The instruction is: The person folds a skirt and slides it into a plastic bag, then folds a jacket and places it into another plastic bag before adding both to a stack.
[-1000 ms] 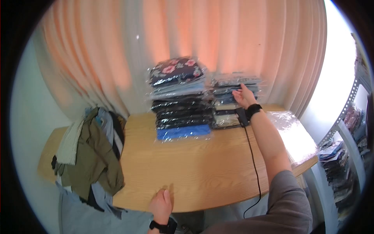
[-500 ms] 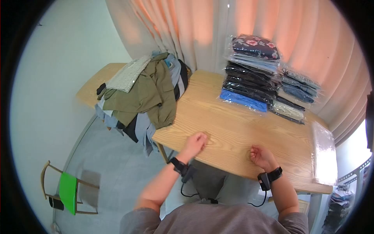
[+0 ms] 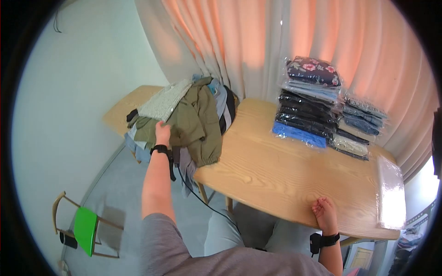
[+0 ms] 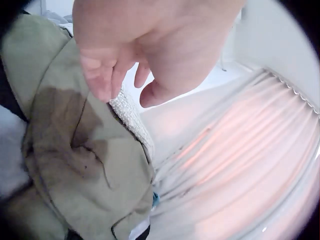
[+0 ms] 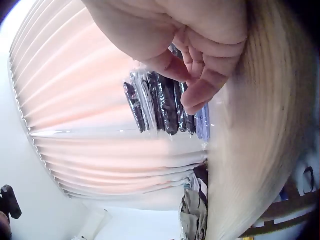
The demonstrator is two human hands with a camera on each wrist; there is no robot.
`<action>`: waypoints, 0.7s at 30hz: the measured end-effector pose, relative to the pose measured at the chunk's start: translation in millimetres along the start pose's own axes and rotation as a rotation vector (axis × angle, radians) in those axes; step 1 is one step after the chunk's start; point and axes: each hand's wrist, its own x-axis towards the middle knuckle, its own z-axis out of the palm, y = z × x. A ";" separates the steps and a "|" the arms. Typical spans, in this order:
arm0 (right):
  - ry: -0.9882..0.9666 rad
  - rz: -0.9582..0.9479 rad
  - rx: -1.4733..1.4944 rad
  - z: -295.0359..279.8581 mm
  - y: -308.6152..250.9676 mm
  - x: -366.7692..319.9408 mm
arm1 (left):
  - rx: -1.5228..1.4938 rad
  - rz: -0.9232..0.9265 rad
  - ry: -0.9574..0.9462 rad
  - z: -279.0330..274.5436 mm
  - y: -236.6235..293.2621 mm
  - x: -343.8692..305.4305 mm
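Observation:
At the pile of clothes on the left, my left hand (image 3: 162, 134) is right at the lower edge of a light grey, textured knit garment (image 3: 166, 100). In the left wrist view the thumb (image 4: 154, 94) stands apart from the fingers, and the knit garment (image 4: 131, 112) shows behind the gap. Beneath it spreads an olive-green garment (image 3: 202, 120) with long sleeves or legs. My right hand (image 3: 326, 215) rests over the table's front edge, its fingers loosely curled with nothing in them, as the right wrist view also shows.
On the wooden table (image 3: 258, 170) stands a tall stack of bagged folded clothes (image 3: 306, 112), with a lower bagged stack (image 3: 361, 124) beside it. Clear plastic bags (image 3: 391, 193) lie at the right end. A green-seated chair (image 3: 85, 230) stands on the floor at left. Curtains hang behind.
My right hand has come back from the lower bagged stack to the table's front edge. My left hand has reached out left to the clothes pile. The head view has turned left.

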 end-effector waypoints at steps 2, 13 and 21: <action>0.009 -0.005 0.018 0.0 0.2 -0.3 | -0.270 -0.267 -0.061 0.3 1.1 9.1; 0.004 0.059 0.065 1.3 -4.8 4.2 | -0.551 -0.383 -0.030 9.0 -17.0 80.3; -0.024 0.065 0.026 3.9 -6.2 4.4 | -0.790 0.133 -0.063 42.6 72.1 79.6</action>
